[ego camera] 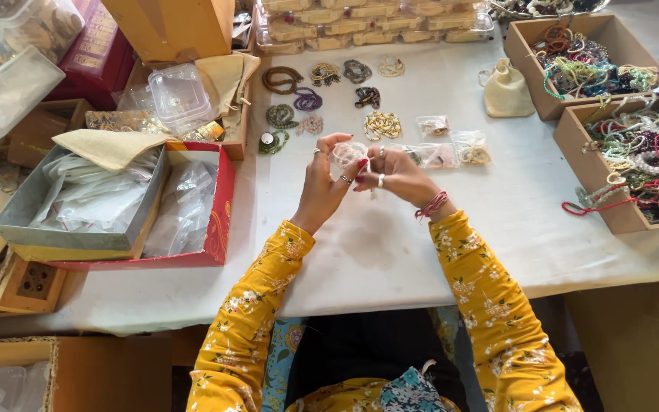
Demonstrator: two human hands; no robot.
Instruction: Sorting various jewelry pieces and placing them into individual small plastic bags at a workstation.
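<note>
My left hand (322, 183) and my right hand (395, 172) meet over the white table (497, 221), both pinching a small clear plastic bag (347, 153) with something pale inside. Both hands wear rings; the right wrist has a red bead band. Just beyond the hands lie several bead bracelets (381, 124) in rows and a few filled clear bags (442, 154). A cream drawstring pouch (506, 92) sits further right.
Two cardboard boxes (583, 164) full of mixed bead bracelets stand at the right. A red box (219, 221) and a grey tray (78, 240) holding clear bags sit at the left. Clear plastic containers (181, 95) and stacked boxes line the back.
</note>
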